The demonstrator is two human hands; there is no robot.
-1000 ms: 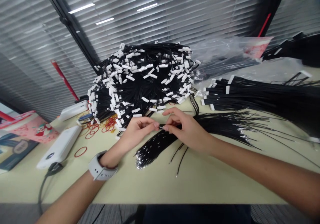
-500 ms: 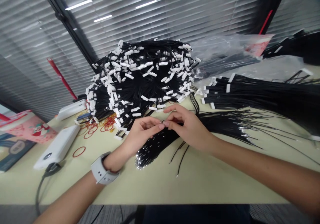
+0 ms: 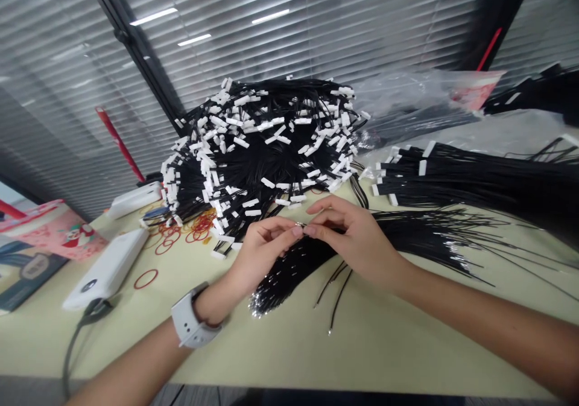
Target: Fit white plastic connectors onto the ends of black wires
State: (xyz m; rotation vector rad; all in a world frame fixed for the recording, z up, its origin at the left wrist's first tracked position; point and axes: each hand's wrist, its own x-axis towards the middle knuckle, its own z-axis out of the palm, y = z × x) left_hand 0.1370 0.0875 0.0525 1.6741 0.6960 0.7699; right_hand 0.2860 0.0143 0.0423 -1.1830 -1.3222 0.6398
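Both hands meet just in front of the connector pile, with their fingertips almost touching. My left hand (image 3: 266, 246) is closed in a pinch of thumb and index finger, and a small silvery tip like a wire terminal shows there. My right hand (image 3: 357, 243) pinches at the same spot, its other fingers curled; the piece between them is mostly hidden and looks like a black wire's end. Beneath the hands lies a bundle of black wires (image 3: 289, 267) with shiny metal terminals. A few separate wires (image 3: 337, 297) stick out toward the front below my right hand.
Behind is a big pile of black cables with white connectors (image 3: 275, 146). More connector cables (image 3: 474, 174) and plastic bags (image 3: 407, 92) lie to the right. At left are rubber bands (image 3: 145, 279), a white power bank (image 3: 106, 267) with a cable, and a pink cup (image 3: 67, 231).
The camera has shifted a little, so the whole scene sits slightly lower and further right. Both hands keep their pinch together at about the same place over the bundle.
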